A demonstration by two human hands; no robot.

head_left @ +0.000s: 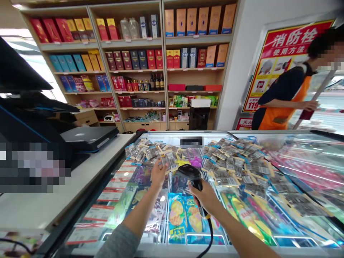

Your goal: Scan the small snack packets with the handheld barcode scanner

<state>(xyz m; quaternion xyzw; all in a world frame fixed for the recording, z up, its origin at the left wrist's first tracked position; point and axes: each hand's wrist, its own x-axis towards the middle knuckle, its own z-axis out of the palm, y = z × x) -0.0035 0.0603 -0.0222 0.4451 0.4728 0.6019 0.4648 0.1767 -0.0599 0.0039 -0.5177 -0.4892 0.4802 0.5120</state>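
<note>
My right hand [204, 196] is closed round the grip of a black barcode scanner [190, 173] whose cable runs down toward me. The scanner's head points at a small silvery packet [167, 160] that my left hand [158, 174] pinches by its lower edge, just above the glass lid. Both hands hover over the middle of a glass-topped chest freezer [295, 247]. Many similar small packets [236, 161] lie spread over the lid on the far side and right.
A white counter [67, 186] with a black device [90, 136] runs along the left. Shelves of boxed bottles [150, 57] fill the back wall. A person in an orange apron [285, 96] stands at the far right holding a pole. Colourful frozen packs [185, 215] show under the glass.
</note>
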